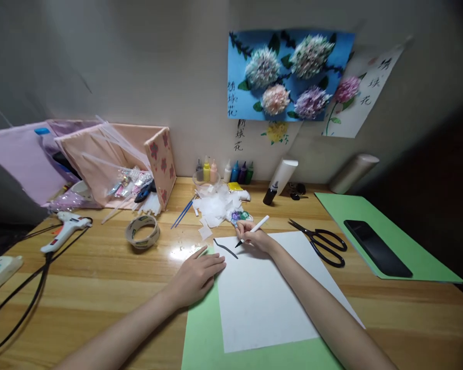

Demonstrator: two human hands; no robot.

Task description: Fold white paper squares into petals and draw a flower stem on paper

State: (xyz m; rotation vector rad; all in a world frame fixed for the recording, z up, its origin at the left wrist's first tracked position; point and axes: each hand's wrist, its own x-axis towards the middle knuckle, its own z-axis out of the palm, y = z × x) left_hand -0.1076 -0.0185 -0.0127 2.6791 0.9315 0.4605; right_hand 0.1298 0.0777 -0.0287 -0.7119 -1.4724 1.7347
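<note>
A white sheet of paper [266,293] lies on a green sheet [200,334] on the wooden desk [100,277]. My right hand [254,237] grips a white brush pen [253,229], its dark tip touching the paper's top left corner, where a short black stroke [224,247] is drawn. My left hand [198,272] rests flat with fingers stretched out, pressing the left edge of the paper and the green sheet.
Black scissors [322,241] lie right of the paper. A phone [376,246] rests on another green sheet [405,241]. Tape roll [142,231], glue gun [64,231], paint bottles [224,172], white paper scraps [218,205] and a pink box [139,159] stand behind.
</note>
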